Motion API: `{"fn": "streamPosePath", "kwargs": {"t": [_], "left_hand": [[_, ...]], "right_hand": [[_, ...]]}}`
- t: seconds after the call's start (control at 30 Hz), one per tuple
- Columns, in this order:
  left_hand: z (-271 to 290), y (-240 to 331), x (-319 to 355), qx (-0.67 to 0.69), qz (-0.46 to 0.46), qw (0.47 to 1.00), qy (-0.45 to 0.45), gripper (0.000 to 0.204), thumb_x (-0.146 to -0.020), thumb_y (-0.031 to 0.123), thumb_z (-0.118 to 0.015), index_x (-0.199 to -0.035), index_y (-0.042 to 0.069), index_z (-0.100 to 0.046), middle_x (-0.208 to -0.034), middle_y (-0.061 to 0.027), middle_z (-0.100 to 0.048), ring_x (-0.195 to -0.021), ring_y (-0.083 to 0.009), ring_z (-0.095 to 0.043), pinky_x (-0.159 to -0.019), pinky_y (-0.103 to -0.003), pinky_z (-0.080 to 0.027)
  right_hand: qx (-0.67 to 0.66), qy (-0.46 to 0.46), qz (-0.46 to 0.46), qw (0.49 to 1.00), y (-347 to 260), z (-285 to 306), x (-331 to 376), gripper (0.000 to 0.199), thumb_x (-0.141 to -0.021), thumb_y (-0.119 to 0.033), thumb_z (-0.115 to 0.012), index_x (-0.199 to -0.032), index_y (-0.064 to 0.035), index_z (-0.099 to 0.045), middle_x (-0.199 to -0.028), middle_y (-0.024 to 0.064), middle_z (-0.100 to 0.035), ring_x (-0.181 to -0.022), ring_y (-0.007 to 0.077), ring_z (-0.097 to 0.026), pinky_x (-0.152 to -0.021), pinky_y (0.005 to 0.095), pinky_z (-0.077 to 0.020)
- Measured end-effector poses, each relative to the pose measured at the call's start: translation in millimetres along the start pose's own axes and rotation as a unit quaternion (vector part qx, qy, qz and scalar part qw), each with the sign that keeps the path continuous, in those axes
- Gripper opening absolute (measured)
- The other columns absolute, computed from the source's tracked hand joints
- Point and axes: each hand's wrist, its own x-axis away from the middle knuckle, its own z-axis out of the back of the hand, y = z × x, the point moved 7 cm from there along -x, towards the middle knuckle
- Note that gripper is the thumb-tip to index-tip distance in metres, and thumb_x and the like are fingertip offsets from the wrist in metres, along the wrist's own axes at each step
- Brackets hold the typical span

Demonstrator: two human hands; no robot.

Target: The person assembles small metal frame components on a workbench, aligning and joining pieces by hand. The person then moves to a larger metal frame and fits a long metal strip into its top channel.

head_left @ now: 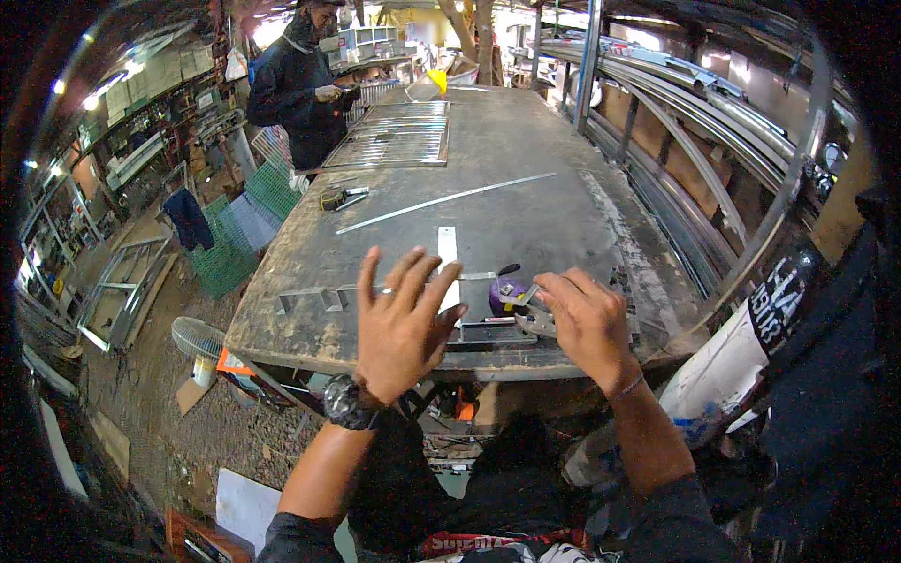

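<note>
While the left hand (399, 324) hovers spread wide and empty over the near edge of the worktop (526, 188), the right hand (587, 324) is closed around a small metal tool (526, 310), seemingly pliers, just beside a purple tape measure (505, 293). A short white strip (448, 267) lies flat under the left fingers, with a grey bar (324, 298) to its left. To my eye, good work here means pressing the strip down flat with the open palm, keeping fingers clear of the tool's tip. Farther up, a long thin rod (446, 202) lies apart.
</note>
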Motion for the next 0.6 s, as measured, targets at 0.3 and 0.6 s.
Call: {"fn": "streamPosePath", "kwargs": {"t": [0.3, 0.6], "left_hand": [[-19.5, 3.9, -2.8, 0.069, -0.023, 0.997, -0.026, 0.029, -0.088, 0.011, -0.074, -0.116, 0.015, -0.072, -0.092, -0.0025, -0.069, -0.082, -0.0249, -0.064, -0.075, -0.039, -0.048], [-28.5, 3.1, 7.5, 0.118, -0.073, 0.986, -0.094, 0.046, -0.073, 0.002, -0.069, -0.118, 0.008, -0.065, -0.095, -0.0067, -0.068, -0.086, -0.0294, -0.065, -0.076, -0.041, -0.050]], "right_hand": [[0.024, -0.059, 0.076, 0.995, -21.5, -8.9, 0.3, 0.020, -0.089, -0.006, -0.072, -0.109, -0.0068, -0.073, -0.087, 0.0092, -0.065, -0.076, 0.0314, -0.067, -0.065, 0.0434, -0.0521], [-0.006, -0.094, 0.107, 0.990, -22.2, -24.0, 3.5, 0.019, -0.085, -0.004, -0.072, -0.104, -0.0062, -0.071, -0.084, 0.0083, -0.063, -0.075, 0.0299, -0.067, -0.064, 0.0432, -0.0523]]}}
